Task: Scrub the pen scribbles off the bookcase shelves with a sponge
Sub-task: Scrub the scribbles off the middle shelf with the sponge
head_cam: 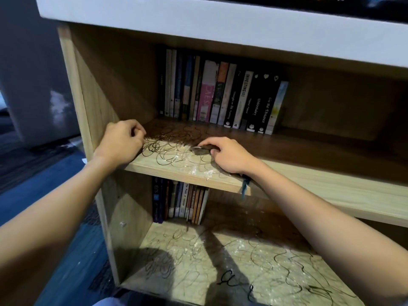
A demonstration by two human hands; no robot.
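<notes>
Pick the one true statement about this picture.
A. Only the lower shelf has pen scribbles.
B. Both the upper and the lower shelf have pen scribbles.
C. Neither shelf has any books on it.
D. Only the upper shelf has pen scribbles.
B: dark loops of pen cover the upper shelf between the left hand and the right hand, and more scribbles spread across the lower shelf; books stand at the back of both.
</notes>
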